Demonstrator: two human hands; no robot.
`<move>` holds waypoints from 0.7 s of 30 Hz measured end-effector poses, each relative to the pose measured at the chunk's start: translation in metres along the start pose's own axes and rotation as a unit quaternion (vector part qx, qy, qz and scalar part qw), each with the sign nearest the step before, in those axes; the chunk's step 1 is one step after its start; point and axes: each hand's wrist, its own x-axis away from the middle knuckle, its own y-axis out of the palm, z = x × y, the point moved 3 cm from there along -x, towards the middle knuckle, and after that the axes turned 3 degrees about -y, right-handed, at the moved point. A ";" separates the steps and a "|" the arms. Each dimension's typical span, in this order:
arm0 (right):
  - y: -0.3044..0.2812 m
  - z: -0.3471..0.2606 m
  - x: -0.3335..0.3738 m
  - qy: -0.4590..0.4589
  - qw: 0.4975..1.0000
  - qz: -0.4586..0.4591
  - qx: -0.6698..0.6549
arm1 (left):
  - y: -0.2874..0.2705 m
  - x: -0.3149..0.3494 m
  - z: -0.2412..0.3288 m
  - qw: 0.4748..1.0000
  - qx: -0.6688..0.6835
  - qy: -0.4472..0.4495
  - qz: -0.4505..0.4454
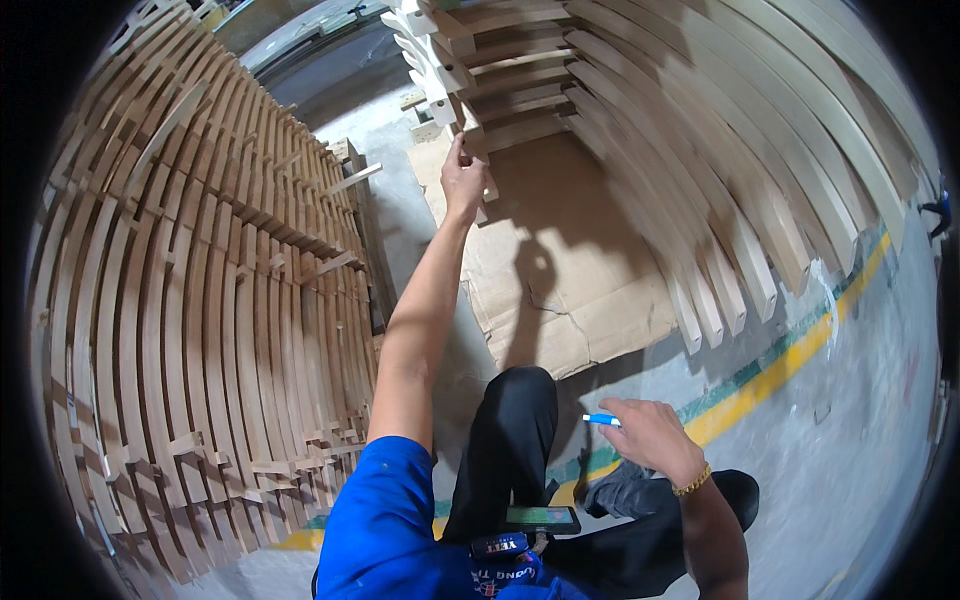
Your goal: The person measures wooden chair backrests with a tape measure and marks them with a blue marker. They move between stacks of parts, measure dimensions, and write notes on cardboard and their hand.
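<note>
My left hand (463, 185) is stretched far forward at the ends of a stack of wooden pieces (440, 75), some pale and cut with dark holes. Its index finger points up against the wood and the other fingers are curled; whatever it may pinch is hidden. A blue and white pen (602, 419) is held by my right hand (650, 437), above my bent knee and clear of the wood. Long curved wooden slats (740, 220) stand in a row at the right, joined to crosspieces at the back.
A tall stack of wooden frames (220, 300) fills the left side, with a few slats jutting out. Flattened cardboard (560, 290) covers the floor between the stacks. A yellow floor line (770, 375) runs past the slats. A phone (541, 518) rests by my lap.
</note>
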 end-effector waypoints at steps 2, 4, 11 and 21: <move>0.000 -0.001 0.002 0.004 1.000 -0.005 0.003 | -0.007 -0.002 0.007 0.998 0.034 -0.031 -0.037; -0.001 -0.002 0.003 0.008 1.000 -0.006 0.005 | -0.015 -0.005 0.014 0.993 0.102 -0.054 0.010; 0.002 0.000 0.004 -0.004 1.000 0.002 -0.001 | -0.028 -0.019 0.040 0.994 0.081 -0.066 -0.024; 0.000 0.003 0.000 -0.003 1.000 0.010 0.005 | 0.010 -0.019 0.088 0.998 0.037 -0.021 -0.035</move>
